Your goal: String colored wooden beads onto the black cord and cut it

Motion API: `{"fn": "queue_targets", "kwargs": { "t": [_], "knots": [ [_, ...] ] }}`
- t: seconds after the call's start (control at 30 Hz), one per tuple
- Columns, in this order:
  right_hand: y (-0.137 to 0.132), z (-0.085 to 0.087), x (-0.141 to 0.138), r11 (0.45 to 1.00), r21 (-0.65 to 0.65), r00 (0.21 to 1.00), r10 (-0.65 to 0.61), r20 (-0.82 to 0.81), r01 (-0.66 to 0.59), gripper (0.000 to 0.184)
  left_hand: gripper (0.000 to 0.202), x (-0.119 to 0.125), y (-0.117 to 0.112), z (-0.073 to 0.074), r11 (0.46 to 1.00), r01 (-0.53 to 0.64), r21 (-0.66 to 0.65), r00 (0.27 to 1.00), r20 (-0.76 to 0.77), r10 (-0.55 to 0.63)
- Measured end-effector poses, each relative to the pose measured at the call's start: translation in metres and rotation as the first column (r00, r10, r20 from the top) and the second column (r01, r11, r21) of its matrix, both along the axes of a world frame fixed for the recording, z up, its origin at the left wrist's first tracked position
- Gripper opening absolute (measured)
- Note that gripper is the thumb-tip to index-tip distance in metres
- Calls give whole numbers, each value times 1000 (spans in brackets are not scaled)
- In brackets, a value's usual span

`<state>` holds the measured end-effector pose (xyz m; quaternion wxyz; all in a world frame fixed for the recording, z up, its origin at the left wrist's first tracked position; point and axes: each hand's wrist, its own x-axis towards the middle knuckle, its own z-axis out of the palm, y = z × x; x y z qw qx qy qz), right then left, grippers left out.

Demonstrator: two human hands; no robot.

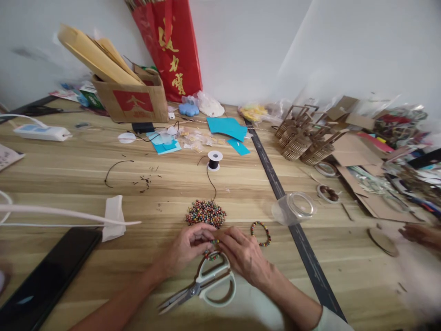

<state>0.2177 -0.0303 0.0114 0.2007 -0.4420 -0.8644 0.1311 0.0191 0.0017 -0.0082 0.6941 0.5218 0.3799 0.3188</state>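
My left hand (190, 243) and my right hand (244, 253) meet just in front of a pile of small multicoloured beads (206, 213). Between their closed fingertips runs a string of beads (215, 241), part of it hanging below the fingers. Fingers hide much of the strand. Under my hands lie scissors (220, 284) with pale green handles, blades pointing left. A finished-looking beaded bracelet (261, 233) rests on the table to the right of my right hand. Behind the pile stands a white spool of black cord (214, 161), its loose end reaching toward the beads.
A black phone (48, 280) and white cable (69, 209) lie at left. A clear plastic jar (294, 208) is at right, with small woven baskets (303, 138) behind. Blue cards (227, 127) and a cardboard box (132, 101) stand farther back. Another person's hand (420, 233) shows at far right.
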Motion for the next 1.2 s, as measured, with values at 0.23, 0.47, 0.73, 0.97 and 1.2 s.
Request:
{"fn": "queue_targets", "kwargs": {
  "t": [0.23, 0.47, 0.73, 0.97, 1.2],
  "knots": [
    [6, 32, 28, 981, -50, 970, -191, -149, 186, 19, 34, -6, 2, 5, 999, 24, 24, 1000, -20, -23],
    [1, 39, 73, 857, -216, 863, -496, -97, 468, 19, 32, -9, 4, 5, 1000, -17, 19, 999, -43, 18],
    [-4, 1, 101, 766, -228, 799, -573, 180, 601, 25, 23, -8, 3, 10, 996, -13, 86, 991, -135, 24],
    [-9, 0, 108, 779, -104, 775, -583, 243, 619, 16, 22, -9, 4, 6, 993, -28, 111, 987, -155, 46],
    [-5, -5, 97, 802, -128, 803, -548, 233, 584, 5, 24, -9, 4, 7, 996, -19, 88, 986, -165, 34]
  ]
}}
